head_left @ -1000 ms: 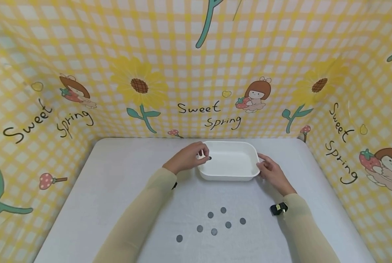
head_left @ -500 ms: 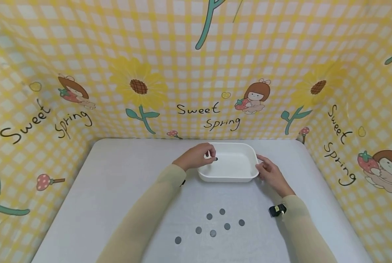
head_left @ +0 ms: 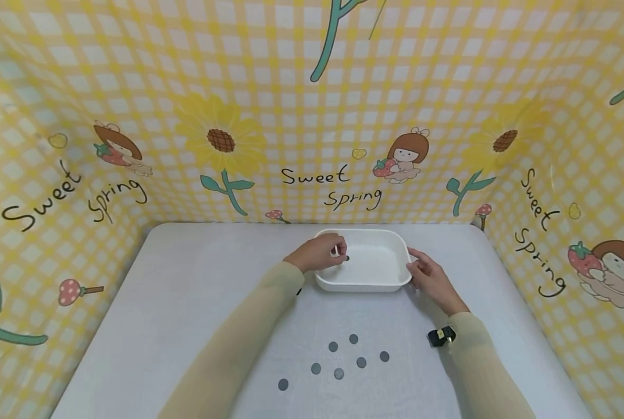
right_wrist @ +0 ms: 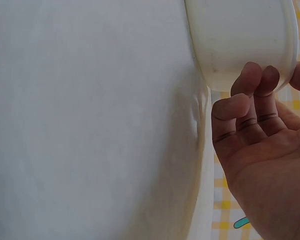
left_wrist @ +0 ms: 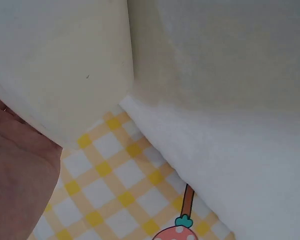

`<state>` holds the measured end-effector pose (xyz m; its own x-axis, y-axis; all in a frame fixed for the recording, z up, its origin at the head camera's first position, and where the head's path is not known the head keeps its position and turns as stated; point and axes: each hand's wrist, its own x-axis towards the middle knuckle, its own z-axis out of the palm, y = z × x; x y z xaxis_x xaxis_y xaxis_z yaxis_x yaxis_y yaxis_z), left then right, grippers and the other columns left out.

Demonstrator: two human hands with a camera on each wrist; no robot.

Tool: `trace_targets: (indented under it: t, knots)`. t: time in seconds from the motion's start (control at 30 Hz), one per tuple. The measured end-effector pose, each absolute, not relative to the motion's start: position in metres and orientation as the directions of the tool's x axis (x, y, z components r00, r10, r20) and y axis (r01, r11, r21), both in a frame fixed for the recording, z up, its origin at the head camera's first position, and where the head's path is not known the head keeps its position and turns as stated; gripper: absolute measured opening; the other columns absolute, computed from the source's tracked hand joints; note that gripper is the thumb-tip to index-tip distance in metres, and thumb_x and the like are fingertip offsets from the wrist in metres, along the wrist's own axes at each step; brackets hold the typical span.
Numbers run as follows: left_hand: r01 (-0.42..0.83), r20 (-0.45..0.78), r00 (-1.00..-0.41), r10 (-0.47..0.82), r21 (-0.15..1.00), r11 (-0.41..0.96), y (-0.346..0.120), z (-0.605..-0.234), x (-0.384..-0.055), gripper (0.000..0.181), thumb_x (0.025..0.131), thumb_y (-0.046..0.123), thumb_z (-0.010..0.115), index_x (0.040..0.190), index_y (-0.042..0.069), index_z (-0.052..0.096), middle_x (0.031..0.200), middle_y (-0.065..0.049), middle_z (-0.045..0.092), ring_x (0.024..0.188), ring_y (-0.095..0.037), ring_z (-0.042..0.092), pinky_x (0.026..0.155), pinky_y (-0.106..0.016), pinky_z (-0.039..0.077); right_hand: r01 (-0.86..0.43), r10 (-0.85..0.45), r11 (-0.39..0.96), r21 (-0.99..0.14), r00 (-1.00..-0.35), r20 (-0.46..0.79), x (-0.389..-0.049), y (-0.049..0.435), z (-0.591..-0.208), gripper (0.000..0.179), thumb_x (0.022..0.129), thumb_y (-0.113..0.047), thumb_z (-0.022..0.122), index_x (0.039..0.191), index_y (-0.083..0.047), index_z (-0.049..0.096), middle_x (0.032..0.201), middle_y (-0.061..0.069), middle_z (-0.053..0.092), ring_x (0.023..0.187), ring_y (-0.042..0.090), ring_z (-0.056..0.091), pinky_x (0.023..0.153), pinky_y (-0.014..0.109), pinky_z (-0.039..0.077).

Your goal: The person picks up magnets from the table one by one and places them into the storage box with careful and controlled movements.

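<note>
In the head view, a white rectangular tray [head_left: 371, 270] with rounded corners stands near the back of the table. My left hand [head_left: 319, 253] is over the tray's left end, pinching a small dark disc [head_left: 347, 258] between thumb and fingertip. At the opposite end, my right hand [head_left: 434, 282] grips the rim. The right wrist view has that hand's fingers [right_wrist: 247, 82] curled against the tray's outer wall [right_wrist: 240, 40], thumb at the rim. The left wrist view catches part of the left palm [left_wrist: 20, 180] beside the tray [left_wrist: 65, 65]; its fingertips are hidden.
Several grey discs lie loose on the white tabletop in front of the tray, among them one disc [head_left: 283, 384] farthest left and another disc [head_left: 384, 356] farthest right. A yellow checked cloth wall [head_left: 312, 116] rises behind and at both sides of the table.
My left hand has moved right, further over the tray, with the disc still pinched, then slightly lower. The right hand stays at the tray's right end. The loose discs lie as before.
</note>
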<state>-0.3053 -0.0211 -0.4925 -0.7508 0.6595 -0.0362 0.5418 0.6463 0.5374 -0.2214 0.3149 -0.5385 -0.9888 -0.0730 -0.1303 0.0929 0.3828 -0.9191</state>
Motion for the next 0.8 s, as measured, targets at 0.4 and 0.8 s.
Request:
trace_targets:
  t: [0.4,0.8]
  knots:
    - [0.533,-0.128,-0.739,0.661,0.489,0.691,-0.002,-0.503,-0.314,0.011,0.106,0.028,0.071,0.101,0.020,0.065,0.104,0.004,0.064,0.096,-0.013,0.059,0.084,-0.028,0.051,0.092,-0.084,0.361,-0.928,-0.988,-0.130,-0.221,0.314,-0.538,0.056,0.114,-0.028,0.058,0.165,-0.016,0.040,0.107,0.018,0.060,0.086,0.024,0.059,0.072,0.031,0.051]
    - [0.531,-0.178,-0.762,0.622,0.376,0.759,0.003,-0.518,-0.321,0.014,0.105,0.034,0.072,0.097,0.023,0.066,0.099,0.006,0.062,0.091,-0.012,0.057,0.080,-0.027,0.048,0.073,-0.089,0.366,-0.928,-0.990,-0.113,-0.221,0.315,-0.540,0.055,0.114,-0.026,0.056,0.165,-0.014,0.040,0.108,0.022,0.060,0.085,0.022,0.058,0.072,0.031,0.051]
